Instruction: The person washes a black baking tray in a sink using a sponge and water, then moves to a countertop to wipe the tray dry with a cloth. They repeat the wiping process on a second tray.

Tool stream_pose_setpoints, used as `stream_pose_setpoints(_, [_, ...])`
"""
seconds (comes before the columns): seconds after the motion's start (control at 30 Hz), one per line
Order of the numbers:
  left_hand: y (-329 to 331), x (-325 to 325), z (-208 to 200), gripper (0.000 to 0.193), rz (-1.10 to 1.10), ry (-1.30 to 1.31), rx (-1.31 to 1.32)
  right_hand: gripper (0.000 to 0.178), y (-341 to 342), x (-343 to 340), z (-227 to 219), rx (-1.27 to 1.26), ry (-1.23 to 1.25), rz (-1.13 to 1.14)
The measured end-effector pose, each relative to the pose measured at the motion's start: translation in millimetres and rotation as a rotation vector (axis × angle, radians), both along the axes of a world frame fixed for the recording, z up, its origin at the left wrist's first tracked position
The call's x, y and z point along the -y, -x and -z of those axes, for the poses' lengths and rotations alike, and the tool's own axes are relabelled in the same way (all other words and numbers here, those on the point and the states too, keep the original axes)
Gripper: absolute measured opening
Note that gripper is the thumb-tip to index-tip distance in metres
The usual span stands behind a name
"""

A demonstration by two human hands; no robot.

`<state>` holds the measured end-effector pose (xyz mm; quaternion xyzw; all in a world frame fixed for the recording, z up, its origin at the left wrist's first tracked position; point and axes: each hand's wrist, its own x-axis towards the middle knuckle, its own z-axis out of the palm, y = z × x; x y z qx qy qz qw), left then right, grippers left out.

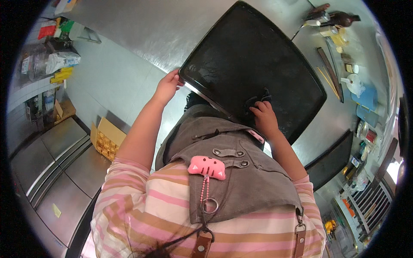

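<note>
A large black baking tray [254, 56], rectangular with a raised rim, lies at an angle on the metal worktop in front of me. My left hand [171, 82] grips its near left corner, fingers closed round the rim. Over the near part of the tray, my right hand [264, 114] has its fingers curled on a small dark crumpled piece that looks like a black cloth [257, 99]. The cloth is hard to tell from the black tray surface under it. Faint smears and a wet-looking sheen show on the tray.
Another black tray [330, 160] lies to the right. Bottles [342, 19], chopsticks [328, 81] and a blue container [366, 98] line the right side. On the left are an open cardboard box [105, 137], steel cabinet doors [64, 155] and bagged goods [62, 60].
</note>
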<state>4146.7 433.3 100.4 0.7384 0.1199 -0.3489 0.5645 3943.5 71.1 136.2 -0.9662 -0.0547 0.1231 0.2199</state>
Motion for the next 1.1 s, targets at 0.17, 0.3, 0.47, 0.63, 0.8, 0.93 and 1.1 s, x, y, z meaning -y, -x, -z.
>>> stream_pose_setpoints(0.17, [-27.3,8.0,-0.5,0.028,0.293,-0.131,0.042,0.033,-42.2,-33.8,3.0,-0.004,-0.032,-0.192])
stream_pose_setpoints(0.3, [-41.8,2.2,-2.1,0.024,0.330,-0.018,-0.033,0.027,-96.7,-75.2,11.5,0.085,-0.065,-0.360])
stream_pose_setpoints(0.47, [-52.2,-0.3,5.6,0.022,0.445,-0.016,-0.061,0.016,-158.5,-107.1,23.5,0.224,-0.145,-0.453])
stream_pose_setpoints(0.63, [-62.9,5.9,-12.6,0.019,0.497,-0.072,-0.029,0.010,-206.4,-138.9,37.8,0.245,-0.137,-0.429])
stream_pose_setpoints(0.8, [-65.2,3.7,-6.1,0.021,0.526,-0.112,0.042,0.013,-254.8,-132.7,40.5,0.554,-0.022,-0.022])
stream_pose_setpoints(0.93, [-66.8,7.1,-1.6,0.022,0.524,-0.132,0.025,0.022,-248.1,-93.3,32.4,0.662,0.166,0.479])
stream_pose_setpoints(1.1, [-61.2,12.3,0.1,0.024,0.379,-0.098,-0.032,0.029,-223.6,-63.4,44.5,0.547,0.178,0.326])
